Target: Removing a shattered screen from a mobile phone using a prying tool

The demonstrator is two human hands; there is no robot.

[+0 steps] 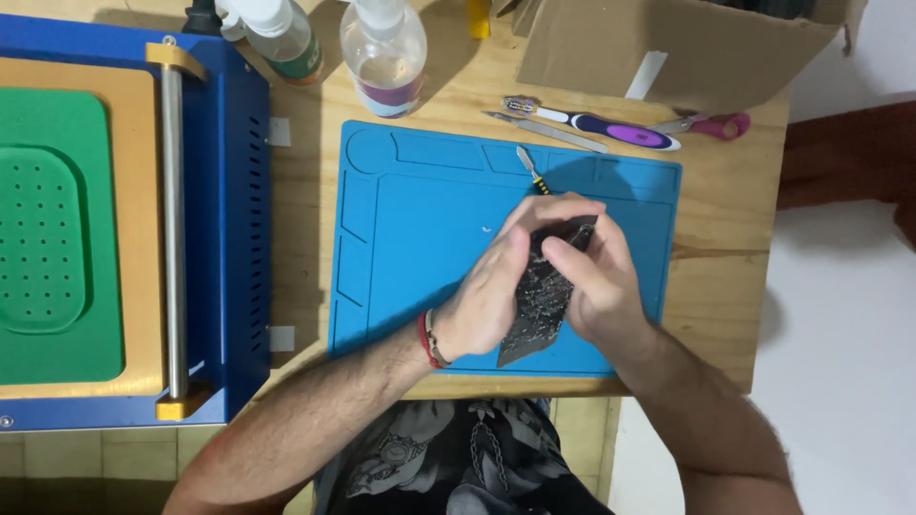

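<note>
Phone panel [539,305], dark and badly cracked, sits slanted above the blue work mat [410,238], gripped from both sides. Left hand [501,281] has its fingers curled tight over the upper edge, red bracelet [425,340] at the wrist. Right hand [592,281] clamps the other side, thumb pressed on the shattered face. A small pry tool [530,169] pokes out just beyond the fingertips. Up top, two spray bottles [384,52], a toothbrush [601,124] and pink scissors [711,124]; a blue machine [234,191] stands at the left
</note>
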